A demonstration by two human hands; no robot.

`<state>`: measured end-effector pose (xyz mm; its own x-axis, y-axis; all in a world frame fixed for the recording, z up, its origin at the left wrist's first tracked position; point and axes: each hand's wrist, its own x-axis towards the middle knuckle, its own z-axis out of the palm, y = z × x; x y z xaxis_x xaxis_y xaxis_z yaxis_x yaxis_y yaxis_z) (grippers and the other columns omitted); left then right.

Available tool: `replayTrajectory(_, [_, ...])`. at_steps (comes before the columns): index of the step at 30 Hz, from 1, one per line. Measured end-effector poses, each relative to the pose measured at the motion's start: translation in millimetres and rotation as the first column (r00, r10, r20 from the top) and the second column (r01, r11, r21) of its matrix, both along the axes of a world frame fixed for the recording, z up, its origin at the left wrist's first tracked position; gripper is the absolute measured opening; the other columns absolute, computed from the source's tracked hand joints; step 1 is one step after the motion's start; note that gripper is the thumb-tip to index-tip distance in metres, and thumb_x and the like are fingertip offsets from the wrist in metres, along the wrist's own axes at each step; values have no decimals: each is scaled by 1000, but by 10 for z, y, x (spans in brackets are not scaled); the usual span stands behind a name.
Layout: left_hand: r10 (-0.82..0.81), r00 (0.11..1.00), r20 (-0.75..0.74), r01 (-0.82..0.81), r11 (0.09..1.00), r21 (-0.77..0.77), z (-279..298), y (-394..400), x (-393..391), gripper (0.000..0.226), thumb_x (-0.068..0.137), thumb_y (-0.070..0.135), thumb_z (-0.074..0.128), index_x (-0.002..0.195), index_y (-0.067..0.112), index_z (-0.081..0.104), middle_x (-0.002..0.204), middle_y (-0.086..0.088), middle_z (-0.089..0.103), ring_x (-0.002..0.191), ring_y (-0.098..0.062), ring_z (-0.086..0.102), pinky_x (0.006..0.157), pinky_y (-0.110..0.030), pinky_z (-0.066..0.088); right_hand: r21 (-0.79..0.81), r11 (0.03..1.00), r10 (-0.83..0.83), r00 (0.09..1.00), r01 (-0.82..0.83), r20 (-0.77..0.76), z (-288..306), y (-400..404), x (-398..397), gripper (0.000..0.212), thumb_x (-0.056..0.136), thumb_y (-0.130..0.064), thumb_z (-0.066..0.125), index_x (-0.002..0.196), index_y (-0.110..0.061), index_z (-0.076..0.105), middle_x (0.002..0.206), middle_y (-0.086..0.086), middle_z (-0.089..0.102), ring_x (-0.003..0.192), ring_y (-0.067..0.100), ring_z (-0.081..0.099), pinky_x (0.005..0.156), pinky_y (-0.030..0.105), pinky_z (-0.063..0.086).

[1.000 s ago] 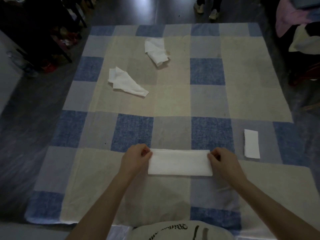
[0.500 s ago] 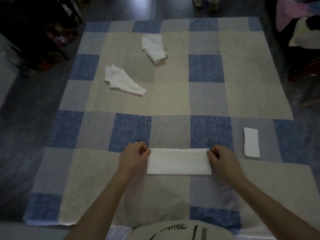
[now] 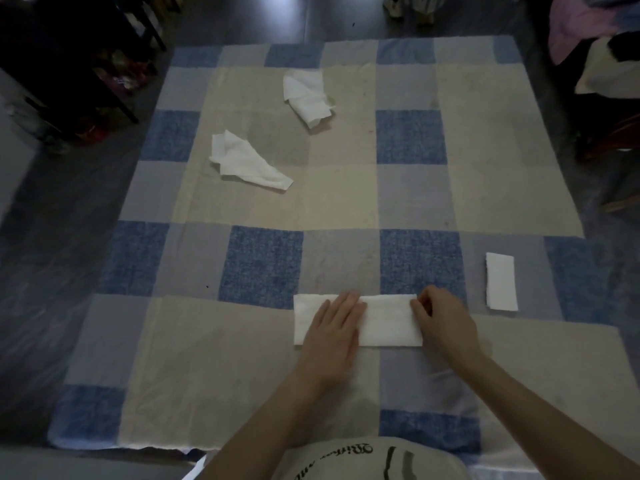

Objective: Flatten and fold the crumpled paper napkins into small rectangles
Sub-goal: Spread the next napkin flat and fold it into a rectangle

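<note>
Four white napkins lie on the checked cloth (image 3: 346, 206). Two are crumpled: one crumpled napkin (image 3: 247, 161) left of centre in the upper half of the frame, another crumpled piece (image 3: 306, 97) above it, nearer the top. One folded rectangle (image 3: 501, 282) sits at the right edge, just clear of the hands. The long flattened napkin (image 3: 384, 320) lies low in the centre of the frame.

Dark furniture (image 3: 69, 46) fills the upper left corner; heaped pink and white fabric (image 3: 588, 26) fills the upper right.

The left hand (image 3: 332, 334) lies flat, fingers straight, pressing the strip's left half and covering it. The right hand (image 3: 446, 323) has curled fingers pinching the strip's right end.
</note>
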<state>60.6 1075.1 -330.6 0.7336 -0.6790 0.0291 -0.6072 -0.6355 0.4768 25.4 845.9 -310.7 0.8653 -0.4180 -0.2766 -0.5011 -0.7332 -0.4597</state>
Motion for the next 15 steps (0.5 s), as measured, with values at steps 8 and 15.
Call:
replayTrajectory(8, [54, 998, -24, -49, 980, 191, -158, 35, -54, 55, 101, 33, 26, 154, 22, 17, 161, 3, 10, 148, -13, 3, 119, -43, 9, -101, 995, -3, 994, 14, 107, 45, 152, 33, 10, 92, -20, 54, 95, -11, 53, 97, 8, 53, 80, 26, 54, 62, 33, 42])
replayTrajectory(15, [8, 1000, -1, -8, 970, 245, -195, 37, -48, 64, 97, 36, 34, 153, 18, 9, 161, -1, 10, 149, -18, 3, 118, -45, 10, -123, 914, 406, 885, -388, 229, -35, 932, -25, 53, 95, -32, 35, 144, -12, 31, 152, 9, 31, 138, 18, 27, 115, 39, 21])
